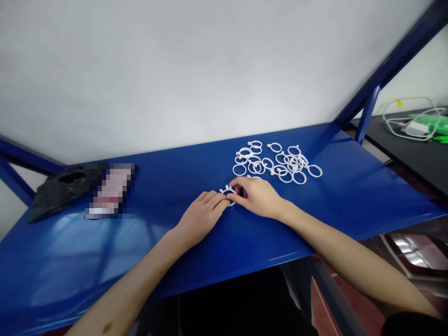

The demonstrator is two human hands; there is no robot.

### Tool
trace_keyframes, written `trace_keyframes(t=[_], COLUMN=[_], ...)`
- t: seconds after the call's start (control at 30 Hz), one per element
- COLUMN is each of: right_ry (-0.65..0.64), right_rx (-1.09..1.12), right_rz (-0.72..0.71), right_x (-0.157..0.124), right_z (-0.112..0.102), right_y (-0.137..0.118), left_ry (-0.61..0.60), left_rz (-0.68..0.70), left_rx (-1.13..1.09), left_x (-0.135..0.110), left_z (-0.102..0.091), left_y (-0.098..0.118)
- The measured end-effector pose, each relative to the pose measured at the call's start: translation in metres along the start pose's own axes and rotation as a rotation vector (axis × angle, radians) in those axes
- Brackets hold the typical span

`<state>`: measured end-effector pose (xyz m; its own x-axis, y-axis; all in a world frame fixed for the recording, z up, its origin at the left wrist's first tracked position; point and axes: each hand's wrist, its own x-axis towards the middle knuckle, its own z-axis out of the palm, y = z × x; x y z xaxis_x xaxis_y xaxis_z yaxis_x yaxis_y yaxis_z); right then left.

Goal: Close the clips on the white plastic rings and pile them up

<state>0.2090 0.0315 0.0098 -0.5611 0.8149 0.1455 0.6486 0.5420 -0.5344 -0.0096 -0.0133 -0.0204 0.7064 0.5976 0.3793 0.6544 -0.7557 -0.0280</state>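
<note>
On the blue table (336, 210) my two hands meet over a small group of white plastic rings (228, 189). Several little tabs stick out along their far side. My left hand (201, 217) is closed with its fingertips against the rings' left and near side. From the right, my right hand (261, 196) pinches the rings between thumb and fingers. Fingers hide most of them, so how the rings lie together I cannot tell. Just beyond my right hand, another white ring (254, 177) is partly covered. Behind it lie several loose white rings (314, 171), many overlapping, each with a small tab.
A black plastic bag (58, 193) and a blurred-out flat item (112, 191) lie at the left. A pale wall (192, 70) rises behind the table. Blue frame posts (369, 112) flank it. At far right, a white cable (388, 119) rests on a dark surface.
</note>
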Motion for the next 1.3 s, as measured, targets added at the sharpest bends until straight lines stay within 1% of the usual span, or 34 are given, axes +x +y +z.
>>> trace_keyframes(t=[0.2,0.4,0.6,0.77,0.87,0.97,1.07,1.17,1.3], right_ry=[0.051,0.081,0.093,0.104,0.083,0.06,0.053,0.065,0.113], right_rx=[0.059,0.042,0.005,-0.027,-0.072,-0.116,-0.126,-0.085,-0.065], right_rz=[0.018,0.11,0.148,0.185,0.2,0.21,0.197,0.156,0.033], right_x=[-0.001,-0.002,-0.002,-0.002,-0.002,-0.002,-0.003,-0.003,-0.005], right_z=[0.007,0.006,0.0,0.003,0.007,0.007,0.006,0.006,0.006], right_y=[-0.003,-0.009,-0.011,-0.013,-0.013,-0.014,-0.014,-0.013,-0.011], left_ry=[-0.004,0.034,0.072,0.043,0.017,0.02,0.025,0.009,0.009], left_rz=[-0.044,-0.017,-0.015,-0.027,-0.038,-0.024,-0.033,-0.05,-0.058], left_rx=[-0.169,-0.142,-0.153,-0.161,-0.175,-0.166,-0.162,-0.179,-0.214], left_x=[0.003,0.005,0.005,0.004,0.006,0.009,0.01,0.009,0.008], left_z=[-0.002,-0.005,-0.007,-0.003,-0.003,-0.004,-0.004,-0.001,0.002], left_y=[0.0,0.002,0.0,0.0,0.001,0.002,0.002,0.001,-0.002])
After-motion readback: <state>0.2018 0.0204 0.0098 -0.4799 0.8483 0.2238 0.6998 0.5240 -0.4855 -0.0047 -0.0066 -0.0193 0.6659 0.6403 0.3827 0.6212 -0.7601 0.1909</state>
